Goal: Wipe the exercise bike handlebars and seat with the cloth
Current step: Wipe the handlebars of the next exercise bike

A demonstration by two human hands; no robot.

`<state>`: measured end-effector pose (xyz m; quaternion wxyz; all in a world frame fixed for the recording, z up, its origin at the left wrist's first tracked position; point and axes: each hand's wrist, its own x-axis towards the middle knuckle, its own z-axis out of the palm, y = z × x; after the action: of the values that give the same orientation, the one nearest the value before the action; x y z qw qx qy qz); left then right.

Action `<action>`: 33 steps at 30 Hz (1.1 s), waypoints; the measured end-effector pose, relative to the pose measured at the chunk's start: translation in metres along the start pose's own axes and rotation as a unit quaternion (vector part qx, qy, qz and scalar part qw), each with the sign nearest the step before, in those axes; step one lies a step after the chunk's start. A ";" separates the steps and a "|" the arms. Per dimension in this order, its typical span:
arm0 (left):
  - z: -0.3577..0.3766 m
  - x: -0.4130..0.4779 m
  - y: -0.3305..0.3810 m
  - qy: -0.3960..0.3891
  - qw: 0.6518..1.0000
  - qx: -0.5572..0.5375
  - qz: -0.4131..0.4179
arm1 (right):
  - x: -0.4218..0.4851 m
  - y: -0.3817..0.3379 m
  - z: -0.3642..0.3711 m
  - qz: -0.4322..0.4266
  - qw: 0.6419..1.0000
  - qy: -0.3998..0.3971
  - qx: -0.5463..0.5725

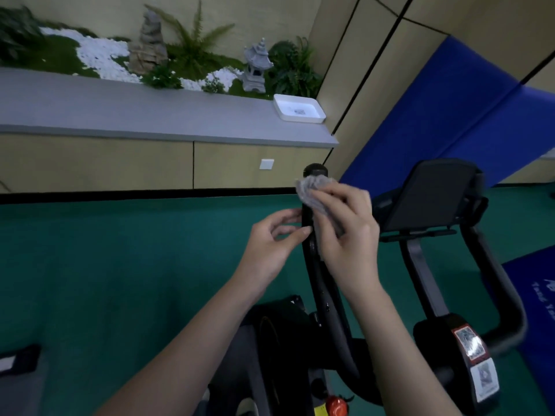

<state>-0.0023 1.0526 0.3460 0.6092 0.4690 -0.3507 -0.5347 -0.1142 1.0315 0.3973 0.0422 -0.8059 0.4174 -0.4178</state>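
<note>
The grey cloth (pixel 312 193) was held bunched in the right hand (pixel 348 235), whose fingers were curled over it, and it was pressed against the upper part of the black left handlebar (pixel 318 274), just below the bar's rounded end. The left hand (pixel 270 244) was set against the opposite side of the same bar, a little lower than the cloth. Its thumb and fingertips were touching the bar, the fingers were loosely bent, and nothing was gripped. The bar was seen to curve down to the bike's dark frame (pixel 288 334), where a red knob (pixel 338 406) was fitted low down. To the right, a dark tilted screen (pixel 429 199) was mounted between the bars, and the right handlebar (pixel 498 283) was left untouched beyond it. The bike was stood on a green floor (pixel 120 265). Behind it, a grey ledge (pixel 120 109) was run along the wall. A white tray (pixel 298 108) was laid at the ledge's right end, and a stone lantern (pixel 256 67), ferns (pixel 192 40) and white pebbles (pixel 99 55) were arranged behind it. A blue mat (pixel 450 109) was leaned against the wall at the right
</note>
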 end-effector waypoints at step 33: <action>0.045 -0.028 -0.036 0.153 0.958 -0.228 -0.077 | 0.106 -0.004 -0.019 -0.445 0.745 -0.481 -0.126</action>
<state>-0.0604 1.0717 0.3283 0.7031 0.4199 -0.0847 -0.5676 -0.0935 0.9642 0.4791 -0.0552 -0.9923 -0.0154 0.1102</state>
